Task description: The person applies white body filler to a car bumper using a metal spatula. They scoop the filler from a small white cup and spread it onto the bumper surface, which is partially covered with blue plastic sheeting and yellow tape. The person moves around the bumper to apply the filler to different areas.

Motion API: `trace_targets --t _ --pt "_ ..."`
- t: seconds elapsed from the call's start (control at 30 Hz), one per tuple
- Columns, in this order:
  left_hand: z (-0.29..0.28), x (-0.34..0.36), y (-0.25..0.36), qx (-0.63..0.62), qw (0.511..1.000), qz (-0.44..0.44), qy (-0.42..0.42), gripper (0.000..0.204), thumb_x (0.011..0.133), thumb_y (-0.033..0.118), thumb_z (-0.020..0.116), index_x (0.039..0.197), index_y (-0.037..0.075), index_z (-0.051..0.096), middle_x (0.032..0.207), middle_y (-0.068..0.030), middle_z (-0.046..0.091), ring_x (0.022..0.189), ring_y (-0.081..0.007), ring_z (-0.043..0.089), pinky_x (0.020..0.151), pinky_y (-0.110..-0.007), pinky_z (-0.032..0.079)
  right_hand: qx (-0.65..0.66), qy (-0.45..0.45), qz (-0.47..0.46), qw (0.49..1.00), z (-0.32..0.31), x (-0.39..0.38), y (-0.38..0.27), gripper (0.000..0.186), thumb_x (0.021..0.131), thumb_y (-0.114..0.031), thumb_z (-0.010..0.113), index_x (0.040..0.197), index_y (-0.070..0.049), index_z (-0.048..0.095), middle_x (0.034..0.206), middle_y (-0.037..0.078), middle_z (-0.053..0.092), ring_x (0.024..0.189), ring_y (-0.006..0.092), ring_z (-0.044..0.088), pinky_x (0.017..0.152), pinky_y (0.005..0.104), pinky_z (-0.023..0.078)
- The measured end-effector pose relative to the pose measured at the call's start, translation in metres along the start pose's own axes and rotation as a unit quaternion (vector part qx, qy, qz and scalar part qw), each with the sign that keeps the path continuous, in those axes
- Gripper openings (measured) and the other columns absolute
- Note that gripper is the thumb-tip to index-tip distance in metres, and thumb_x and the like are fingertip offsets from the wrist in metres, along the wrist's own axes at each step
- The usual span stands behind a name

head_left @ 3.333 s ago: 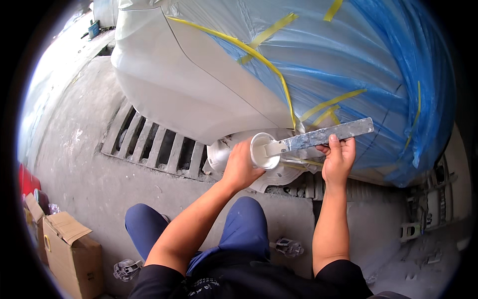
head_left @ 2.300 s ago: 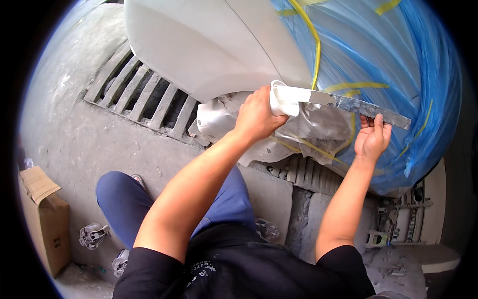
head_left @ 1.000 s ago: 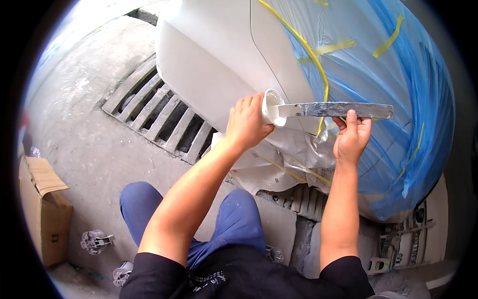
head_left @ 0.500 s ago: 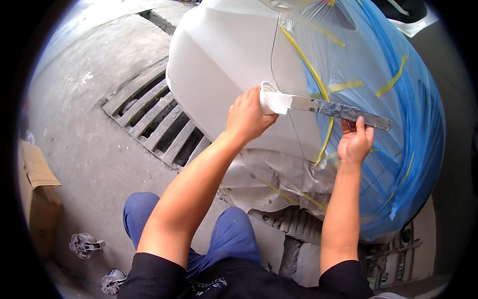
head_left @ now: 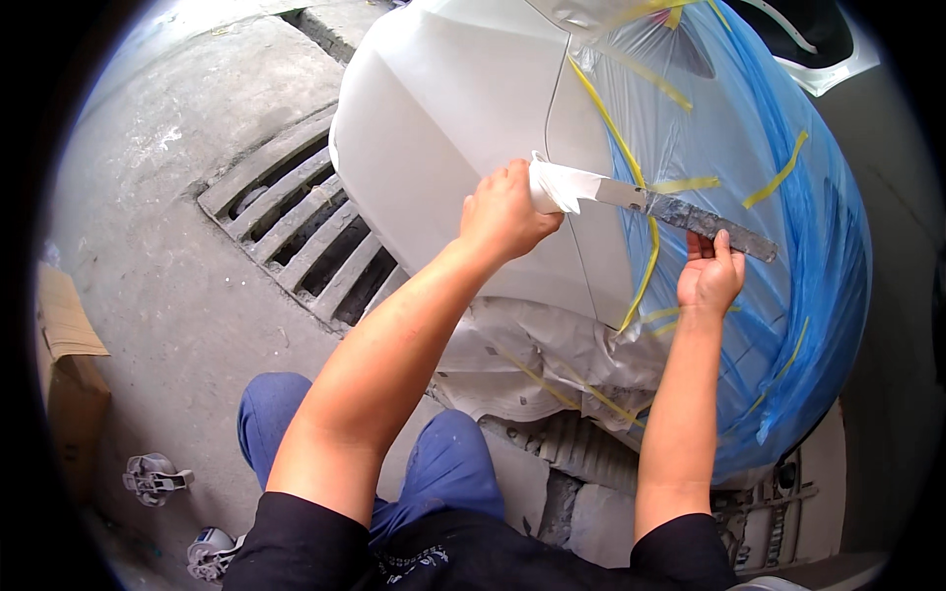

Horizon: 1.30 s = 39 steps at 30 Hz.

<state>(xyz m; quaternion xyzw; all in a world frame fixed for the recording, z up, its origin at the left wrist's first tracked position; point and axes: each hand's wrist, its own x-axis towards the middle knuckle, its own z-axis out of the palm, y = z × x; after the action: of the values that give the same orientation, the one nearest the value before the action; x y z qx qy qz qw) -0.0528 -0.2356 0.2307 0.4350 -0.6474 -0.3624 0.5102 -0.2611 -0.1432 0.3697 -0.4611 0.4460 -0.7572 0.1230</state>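
My left hand [head_left: 505,215] is closed around a white cup [head_left: 542,189], holding it tilted in front of the pale car panel [head_left: 463,89]. From its mouth a flat stirring stick [head_left: 717,227] stretches to the right, its left end coated in wet-looking white. The stick's other half is grey and crusted. My right hand [head_left: 711,276] pinches that grey end between thumb and fingers from below. White material bridges the stick and the cup rim; how much is inside the cup is hidden.
Blue and clear plastic film [head_left: 808,266] covers the car's right part, fixed with yellow tape [head_left: 645,276]. Masking sheet [head_left: 532,355] hangs below the panel. A slotted floor drain [head_left: 305,236] lies left of the car. A cardboard box [head_left: 74,374] and white objects [head_left: 158,480] are on the floor.
Both hands have shifted slightly right with the cup and stick. The cup's mouth has turned more towards the stick, whose right end stays nearly in place.
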Motion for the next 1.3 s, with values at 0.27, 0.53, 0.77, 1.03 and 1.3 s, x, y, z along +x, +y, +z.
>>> trace_targets --t 0.27,0.53,0.77,1.03,1.3 --pt "0.005 0.000 -0.006 -0.006 1.000 0.019 0.004 0.061 0.073 0.042 0.072 0.114 0.002 0.051 0.103 -0.0147 0.063 0.100 -0.0323 0.060 0.080 -0.046 0.050 0.003 0.047 0.021 0.999 -0.007 -0.005 0.006 0.015 0.095 -0.007 0.051 0.107 0.002 0.049 0.104 0.015 0.061 0.091 0.0250 0.062 0.083 0.0403 0.053" --pt "0.006 -0.010 -0.008 -0.008 0.999 0.036 0.007 0.061 0.073 0.039 0.073 0.115 0.001 0.050 0.102 -0.0157 0.062 0.099 -0.0334 0.059 0.082 -0.046 0.049 -0.001 0.036 0.009 0.999 -0.014 -0.015 0.000 0.016 0.094 -0.007 0.052 0.108 0.000 0.048 0.107 0.014 0.059 0.092 0.0239 0.060 0.083 0.0397 0.052" --pt "0.000 -0.061 -0.006 -0.049 0.998 0.040 -0.024 0.055 0.071 0.029 0.075 0.114 0.003 0.052 0.105 -0.0166 0.062 0.101 -0.0356 0.058 0.086 -0.046 0.047 -0.033 -0.060 -0.058 0.996 -0.020 -0.061 -0.024 0.021 0.094 -0.009 0.053 0.113 -0.001 0.047 0.104 0.010 0.058 0.089 0.0174 0.060 0.078 0.0353 0.054" --pt "0.006 -0.120 -0.030 -0.111 0.986 0.034 -0.122 0.063 0.069 0.020 0.080 0.122 0.002 0.050 0.115 -0.0152 0.061 0.110 -0.0291 0.059 0.093 -0.037 0.046 -0.069 -0.103 -0.056 0.991 -0.049 -0.121 -0.031 0.026 0.094 -0.009 0.053 0.117 0.000 0.044 0.103 0.008 0.057 0.087 0.0133 0.058 0.073 0.0306 0.055" --pt "0.031 -0.162 -0.062 -0.148 0.975 0.010 -0.166 0.063 0.068 0.016 0.080 0.123 0.004 0.052 0.116 -0.0146 0.059 0.109 -0.0297 0.058 0.092 -0.039 0.047 -0.095 -0.071 -0.018 0.993 -0.082 -0.155 -0.016 0.029 0.095 -0.010 0.052 0.120 0.001 0.043 0.105 0.009 0.056 0.087 0.0128 0.057 0.072 0.0297 0.056"
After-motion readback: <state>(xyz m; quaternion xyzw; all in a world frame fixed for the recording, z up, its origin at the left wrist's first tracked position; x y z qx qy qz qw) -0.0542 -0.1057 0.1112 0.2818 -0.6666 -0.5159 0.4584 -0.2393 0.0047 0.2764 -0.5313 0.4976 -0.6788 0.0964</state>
